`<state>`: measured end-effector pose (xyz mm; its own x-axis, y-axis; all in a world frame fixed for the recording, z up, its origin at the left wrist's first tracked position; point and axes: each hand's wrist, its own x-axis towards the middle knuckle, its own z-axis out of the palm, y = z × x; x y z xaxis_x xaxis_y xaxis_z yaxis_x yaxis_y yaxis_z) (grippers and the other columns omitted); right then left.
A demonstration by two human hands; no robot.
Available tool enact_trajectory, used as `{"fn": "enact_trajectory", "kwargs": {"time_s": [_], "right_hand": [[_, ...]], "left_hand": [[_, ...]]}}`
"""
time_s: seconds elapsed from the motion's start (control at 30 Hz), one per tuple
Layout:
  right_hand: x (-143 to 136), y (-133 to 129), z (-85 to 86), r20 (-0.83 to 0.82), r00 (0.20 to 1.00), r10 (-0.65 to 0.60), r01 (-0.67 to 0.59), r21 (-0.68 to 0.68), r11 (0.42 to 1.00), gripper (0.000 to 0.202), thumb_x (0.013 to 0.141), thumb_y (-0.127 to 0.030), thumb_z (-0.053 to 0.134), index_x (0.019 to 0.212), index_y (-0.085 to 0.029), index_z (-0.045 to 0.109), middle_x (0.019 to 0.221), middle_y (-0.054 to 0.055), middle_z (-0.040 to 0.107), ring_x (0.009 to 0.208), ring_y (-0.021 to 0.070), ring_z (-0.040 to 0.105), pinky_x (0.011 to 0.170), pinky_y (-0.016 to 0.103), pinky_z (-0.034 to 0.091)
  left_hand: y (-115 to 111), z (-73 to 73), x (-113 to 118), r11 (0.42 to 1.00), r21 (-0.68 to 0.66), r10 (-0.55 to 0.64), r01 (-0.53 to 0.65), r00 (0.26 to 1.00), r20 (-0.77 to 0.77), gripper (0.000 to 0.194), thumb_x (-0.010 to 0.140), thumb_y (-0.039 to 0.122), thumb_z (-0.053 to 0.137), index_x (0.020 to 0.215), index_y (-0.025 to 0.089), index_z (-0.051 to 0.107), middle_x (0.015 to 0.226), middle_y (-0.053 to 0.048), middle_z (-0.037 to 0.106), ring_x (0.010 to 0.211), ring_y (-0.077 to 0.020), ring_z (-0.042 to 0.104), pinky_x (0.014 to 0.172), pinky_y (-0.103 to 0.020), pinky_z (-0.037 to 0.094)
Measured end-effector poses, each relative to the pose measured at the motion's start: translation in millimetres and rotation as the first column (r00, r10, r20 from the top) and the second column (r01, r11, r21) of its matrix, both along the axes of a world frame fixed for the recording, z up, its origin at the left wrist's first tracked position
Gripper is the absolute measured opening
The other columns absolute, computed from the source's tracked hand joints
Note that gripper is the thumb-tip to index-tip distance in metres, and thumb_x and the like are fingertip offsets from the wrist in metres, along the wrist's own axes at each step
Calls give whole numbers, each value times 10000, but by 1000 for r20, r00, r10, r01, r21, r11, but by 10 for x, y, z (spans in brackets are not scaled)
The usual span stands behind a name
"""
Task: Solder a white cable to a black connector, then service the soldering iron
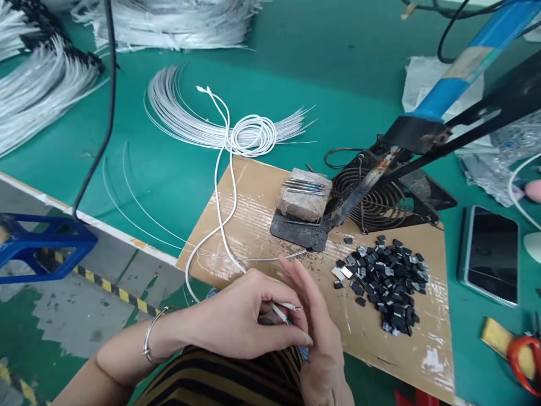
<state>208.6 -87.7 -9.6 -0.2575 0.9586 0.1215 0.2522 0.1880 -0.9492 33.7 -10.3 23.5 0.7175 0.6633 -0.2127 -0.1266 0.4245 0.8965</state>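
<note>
My left hand [249,318] is closed around a white cable [231,186]. Two stripped white ends poke out between its thumb and fingers, one showing small coloured wires. From there the cable loops up to a coil [270,138] lying on a bundle of thin white wires [169,107]. Beside those ends is my right hand [321,332], its fingers stretched upward and nothing visible in them. The two hands meet or nearly touch near the left thumb. Just beyond the fingers, a pair of thin clear-white wires [270,259] reaches toward a dark metal plate [291,231].
Cardboard [253,192] covers the near table. On it are a pile of small black connector pieces [389,276], a block with metal rods [304,194] and a fan [372,197]. A blue-handled soldering iron [456,84] slants overhead. Rightward lie a phone [490,254] and red-handled scissors [519,361].
</note>
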Motion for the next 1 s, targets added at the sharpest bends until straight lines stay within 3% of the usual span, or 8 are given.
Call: {"fn": "enact_trajectory", "kwargs": {"time_s": [0.23, 0.37, 0.43, 0.53, 0.6, 0.7, 0.8, 1.0], "right_hand": [[-105, 47, -166, -84, 985, -153, 158, 60, 986, 823, 1103, -697, 175, 1744, -189, 265, 1632, 226, 476, 1432, 339, 599, 1062, 440, 615], [38, 92, -240, -251, 906, -341, 379, 121, 917, 702, 1100, -729, 341, 1571, -272, 590, 1006, 76, 694, 847, 186, 705, 742, 284, 613], [180, 72, -180, -302, 939, -164, 185, 43, 982, 691, 1132, -693, 239, 1388, -300, 746, 766, 27, 646, 669, 150, 635, 658, 264, 559], [372, 19, -30, -358, 933, 30, -67, -92, 993, 882, 1113, -715, 101, 1078, -268, 861, 784, 66, 733, 711, 178, 703, 659, 302, 566], [461, 20, 38, -270, 929, -254, 232, -110, 966, 728, 1166, -601, 244, 981, -256, 858, 830, 60, 758, 746, 178, 715, 660, 300, 564], [560, 124, 30, 104, 776, -622, 613, 103, 783, 279, 1101, -312, 596, 972, -233, 831, 845, 19, 748, 703, 132, 676, 636, 255, 527], [627, 286, -75, 417, 655, -629, 561, 289, 776, 142, 1009, -305, 731, 1027, -192, 815, 889, 16, 740, 656, 98, 609, 615, 242, 500], [668, 417, -221, 548, 596, -587, 532, 279, 800, 280, 1010, -448, 722, 1019, -180, 803, 821, 20, 644, 679, 133, 538, 653, 302, 478]], "left_hand": [[-23, -97, -6, 996, 83, 29, -28, 999, -17, 134, 970, 211, 734, 848, 188, 685, 860, 6, 670, 762, -226, 590, 703, -265, 406], [11, -89, -26, 991, 37, 131, -128, 986, -99, 173, 976, 286, 721, 856, 162, 706, 764, 25, 605, 655, -194, 495, 606, -246, 345], [47, -108, -37, 986, 39, 166, -162, 977, -136, 203, 983, 302, 714, 849, 149, 704, 725, 42, 559, 614, -173, 431, 566, -235, 306], [104, -170, -63, 983, 63, 180, -173, 974, -141, 194, 1003, 286, 714, 873, 142, 706, 734, 48, 533, 618, -164, 416, 559, -221, 298], [136, -220, -88, 983, 70, 178, -172, 979, -100, 142, 1030, 263, 732, 960, 141, 717, 789, 43, 549, 641, -165, 433, 571, -215, 307], [163, -278, -116, 982, 18, 186, -185, 983, -9, 171, 1050, 302, 725, 1093, 140, 695, 890, 10, 584, 709, -185, 455, 627, -218, 329], [163, -283, -99, 972, -61, 229, -228, 973, 9, 247, 1055, 377, 669, 1073, 132, 648, 855, -5, 572, 732, -206, 443, 661, -235, 327], [152, -194, -21, 975, 72, 216, -212, 974, -67, 183, 1102, 297, 640, 998, 151, 606, 854, 14, 553, 710, -194, 439, 639, -239, 336]]}}
